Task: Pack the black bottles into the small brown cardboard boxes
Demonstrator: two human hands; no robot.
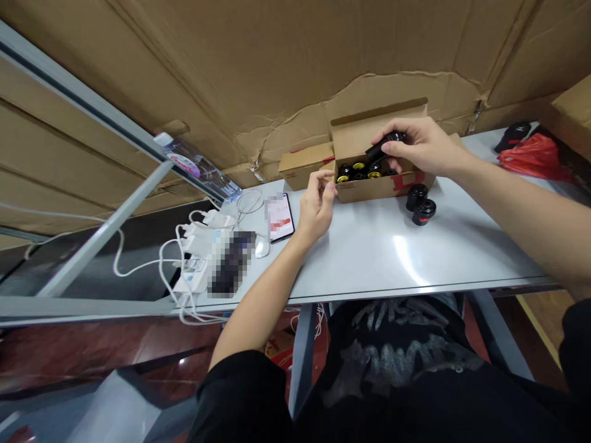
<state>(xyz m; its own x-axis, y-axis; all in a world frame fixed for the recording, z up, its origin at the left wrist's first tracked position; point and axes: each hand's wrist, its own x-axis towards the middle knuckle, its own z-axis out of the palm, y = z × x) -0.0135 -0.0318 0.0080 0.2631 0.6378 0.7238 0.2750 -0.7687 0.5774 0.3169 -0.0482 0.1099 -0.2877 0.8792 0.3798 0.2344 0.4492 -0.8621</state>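
My right hand [418, 144] is closed around a black cylindrical part [381, 146], held tilted above an open cardboard box [369, 189]. Inside the box stand several black cylindrical parts [359, 167], some showing yellow rings on top. My left hand [317, 206] is at the box's front left corner, fingers loosely curled and apart; whether it touches the cardboard I cannot tell. Two short black parts, one with a red mark [423, 213] and another just behind it [416, 195], stand on the white table [360, 252] by the box's right front.
A smaller cardboard box [305, 167] sits left of the open one. Further left are a phone [281, 216], a power strip [191, 277] with white cables, and a leaning water bottle [198, 166]. A red plastic bag [530, 157] lies at the right, before a cardboard wall [286, 74].
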